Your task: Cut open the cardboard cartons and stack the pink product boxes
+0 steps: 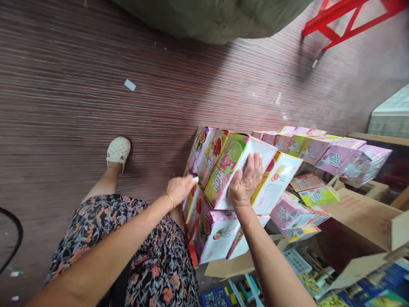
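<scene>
My right hand (pixel 246 181) lies flat on the white side of a green-and-pink carton (pixel 228 164) printed with a cut lime, its fingers stretched out. Closed in a pinch, my left hand (pixel 181 188) is at the lower left edges of the stacked cartons. A small dark purple bit shows at its thumb tip, but what the fingers hold is hidden. Touching the lime carton are a red-fruit carton (pixel 217 149) and a yellow-edged carton (pixel 277 183). Beneath my hands sits a lower row with a purple carton (pixel 217 234).
More fruit-printed cartons (pixel 313 151) stand in rows to the right, near an open brown cardboard box (pixel 358 204). A red stool frame (pixel 345 21) is at top right. A large greenish sack-like bulk (pixel 217 19) fills the top. A white paper scrap (pixel 130 84) lies on the striped floor.
</scene>
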The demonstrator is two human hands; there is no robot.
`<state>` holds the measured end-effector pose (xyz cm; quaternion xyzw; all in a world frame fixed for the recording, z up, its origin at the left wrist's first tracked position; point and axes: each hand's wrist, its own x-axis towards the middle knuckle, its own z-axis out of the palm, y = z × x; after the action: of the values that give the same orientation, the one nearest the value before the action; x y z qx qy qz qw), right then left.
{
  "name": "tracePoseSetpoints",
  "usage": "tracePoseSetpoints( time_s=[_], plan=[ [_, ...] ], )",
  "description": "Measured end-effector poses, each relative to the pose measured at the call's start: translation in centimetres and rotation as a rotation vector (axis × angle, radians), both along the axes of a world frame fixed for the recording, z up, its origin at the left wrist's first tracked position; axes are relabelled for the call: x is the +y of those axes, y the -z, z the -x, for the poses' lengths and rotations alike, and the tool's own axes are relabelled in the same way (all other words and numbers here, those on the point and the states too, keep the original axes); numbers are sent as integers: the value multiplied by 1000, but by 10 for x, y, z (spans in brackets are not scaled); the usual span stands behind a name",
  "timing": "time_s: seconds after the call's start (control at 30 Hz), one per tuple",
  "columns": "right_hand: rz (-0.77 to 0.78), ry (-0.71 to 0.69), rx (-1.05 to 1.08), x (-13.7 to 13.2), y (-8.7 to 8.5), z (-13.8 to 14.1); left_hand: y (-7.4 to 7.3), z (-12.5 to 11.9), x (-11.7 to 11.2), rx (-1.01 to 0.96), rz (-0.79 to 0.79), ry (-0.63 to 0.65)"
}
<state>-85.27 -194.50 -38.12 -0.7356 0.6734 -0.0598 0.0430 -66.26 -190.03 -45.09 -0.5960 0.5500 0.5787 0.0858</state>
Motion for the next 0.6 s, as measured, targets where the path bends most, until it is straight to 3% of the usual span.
tracePoseSetpoints(
  time_s=[0.1, 0.17, 0.23, 0.3, 0.37, 0.43, 0.5, 0.6],
  plan=[
    [8, -27, 4, 1, 0, 2, 41, 6, -67, -50, 160, -119],
    [9, -43, 15, 2, 1, 4, 69, 28, -99, 10, 152, -68],
    [10, -48, 20, 2, 1, 5, 83, 50, -94, 59, 118, -29],
    [10, -42, 20, 3, 2, 6, 79, 55, -54, 80, 64, 7],
    [9, -43, 16, 3, 1, 6, 67, 41, -7, 71, -3, 48],
    [14, -54, 9, 3, 1, 5, 61, 16, 18, 34, -34, 57],
    [29, -67, -1, 3, 1, 4, 70, -3, 3, -25, -19, 23],
    [42, -73, -6, 4, 0, 2, 106, -2, -65, -62, 72, -51]
  ],
)
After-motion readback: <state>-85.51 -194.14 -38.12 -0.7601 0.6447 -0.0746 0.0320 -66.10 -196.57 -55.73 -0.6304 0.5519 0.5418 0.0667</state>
